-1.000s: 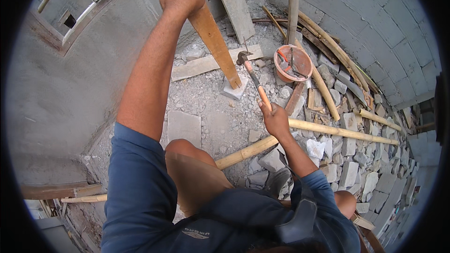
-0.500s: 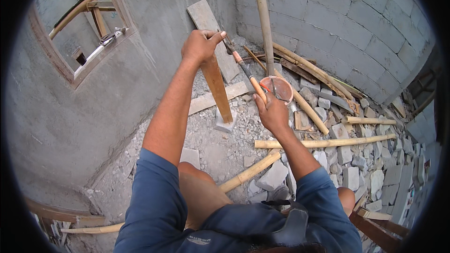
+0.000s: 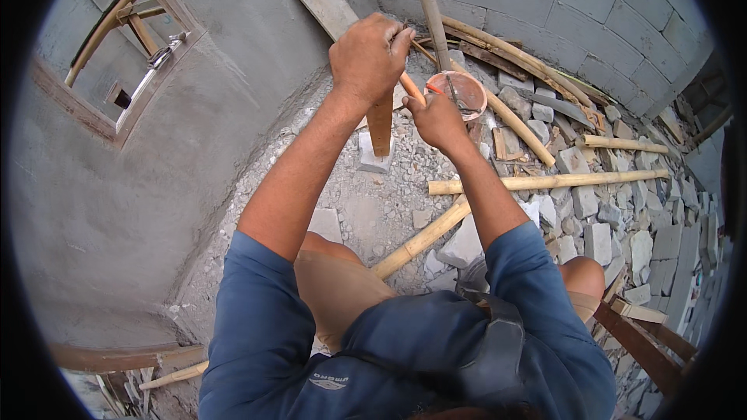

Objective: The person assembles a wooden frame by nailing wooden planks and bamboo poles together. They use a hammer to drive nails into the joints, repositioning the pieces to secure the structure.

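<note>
Wooden plank [image 3: 380,128], top hidden, hammer [image 3: 412,89], head obscured

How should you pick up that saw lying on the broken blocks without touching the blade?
By the brown handle of the handsaw, I'd say, coming from above on the right: the handle is the right-hand end, and the thin blade stretches off to the left, out of the way. The right hand is nearer, but it's holding the hammer.

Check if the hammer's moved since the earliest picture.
Yes: up the picture, judged against the bucket. The lower visible end of the hammer sat below the bucket; now it's level with it.
</note>
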A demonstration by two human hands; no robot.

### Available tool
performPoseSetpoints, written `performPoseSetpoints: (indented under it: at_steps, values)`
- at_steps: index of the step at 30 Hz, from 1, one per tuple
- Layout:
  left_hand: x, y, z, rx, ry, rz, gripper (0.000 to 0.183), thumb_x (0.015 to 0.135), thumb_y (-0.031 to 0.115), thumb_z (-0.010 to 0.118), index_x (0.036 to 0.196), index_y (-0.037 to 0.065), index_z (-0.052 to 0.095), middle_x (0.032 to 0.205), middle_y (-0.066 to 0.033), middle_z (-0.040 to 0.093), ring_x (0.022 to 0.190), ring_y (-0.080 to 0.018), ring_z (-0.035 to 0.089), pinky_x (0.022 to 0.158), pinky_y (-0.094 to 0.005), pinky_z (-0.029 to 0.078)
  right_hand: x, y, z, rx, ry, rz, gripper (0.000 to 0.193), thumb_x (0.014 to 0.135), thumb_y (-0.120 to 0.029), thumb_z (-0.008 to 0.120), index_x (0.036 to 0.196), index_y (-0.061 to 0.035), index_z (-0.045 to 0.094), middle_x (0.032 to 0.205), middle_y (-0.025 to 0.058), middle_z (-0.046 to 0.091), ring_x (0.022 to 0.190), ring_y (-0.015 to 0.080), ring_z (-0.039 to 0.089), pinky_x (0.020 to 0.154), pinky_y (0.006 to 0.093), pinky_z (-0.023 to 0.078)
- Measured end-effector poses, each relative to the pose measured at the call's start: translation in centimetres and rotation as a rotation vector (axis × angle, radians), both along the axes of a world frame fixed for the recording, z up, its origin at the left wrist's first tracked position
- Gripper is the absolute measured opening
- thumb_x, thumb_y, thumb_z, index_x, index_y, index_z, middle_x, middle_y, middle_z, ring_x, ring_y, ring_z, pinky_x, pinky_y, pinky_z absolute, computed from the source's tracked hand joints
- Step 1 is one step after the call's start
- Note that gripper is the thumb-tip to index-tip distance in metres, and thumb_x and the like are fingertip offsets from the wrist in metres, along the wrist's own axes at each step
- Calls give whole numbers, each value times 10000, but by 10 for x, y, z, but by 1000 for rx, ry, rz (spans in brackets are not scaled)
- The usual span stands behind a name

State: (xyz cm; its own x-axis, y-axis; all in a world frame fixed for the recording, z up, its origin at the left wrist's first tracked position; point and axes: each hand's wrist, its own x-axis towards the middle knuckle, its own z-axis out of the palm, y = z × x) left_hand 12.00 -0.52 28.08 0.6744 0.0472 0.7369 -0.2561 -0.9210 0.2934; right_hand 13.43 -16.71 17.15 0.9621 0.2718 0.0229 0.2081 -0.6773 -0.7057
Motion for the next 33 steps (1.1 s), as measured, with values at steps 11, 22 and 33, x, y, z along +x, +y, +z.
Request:
performPoseSetpoints:
  at_steps: [11, 22, 33]
  values:
    - [-70, 83, 36, -617, -409, 363, 377, 1097, 345, 727, 963, 0, 797, 902, -50, 749, 699, -105, 677, 597, -292, 543, -68, 16, -175, 1561, 1143, -52, 525, 1101, -414, 698, 1429, -31, 552, 1193, 227, 704, 700, 141, 649, 605, 213, 559]
    - [-197, 159, -181, -1462, -156, 212, 377, 1139, 369, 649, 1217, 4, 700, 1073, -64, 666, 962, -186, 642, 852, -343, 543, -22, 11, -135, 1982, 996, -212, 358, 1049, -344, 784, 1289, -145, 609, 1019, 34, 663, 833, 159, 633, 670, 316, 554]
    - [-131, 191, -214, -2070, 57, -146, 174, 1046, 159, 534, 1166, 47, 593, 1026, -69, 647, 991, -246, 667, 1003, -438, 583, 9, -18, -64, 1321, 328, 180, 707, 1036, -214, 765, 1647, -35, 458, 1380, 121, 654, 882, 144, 736, 586, 295, 650]
